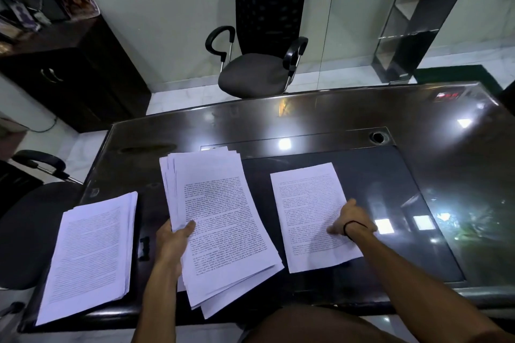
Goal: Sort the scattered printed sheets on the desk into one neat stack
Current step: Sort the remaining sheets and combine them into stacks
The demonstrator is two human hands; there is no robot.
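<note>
The printed sheets lie in three groups on the dark glossy tabletop (362,120). In the middle is a loose fanned bundle (223,220) whose edges are staggered at the far and near ends; its near corner reaches the tabletop's near edge. The left hand (174,239) grips this bundle at its left side, thumb on top of the printed face and the fingers curled underneath out of sight. To the left, apart from the bundle, a thicker and fairly squared pile (92,253) rests near the tabletop's left corner, its near corner overhanging the edge slightly. To the right of the bundle, just beside it but not touching, a single sheet (309,203) lies flat on the darker inset panel of the tabletop. The right hand (351,220) rests on this sheet near its right edge, fingers fairly straight and pressed down on the paper; a thin dark band (351,227) circles the wrist.

Further out, a round cable hole (377,137) sits in the tabletop beyond the single sheet. A black mesh-backed office chair (262,36) stands on the far side against the pale wall, another dark chair (33,220) is at the left, and a dark wooden cabinet (69,78) stands in the far left corner with cluttered items on top
</note>
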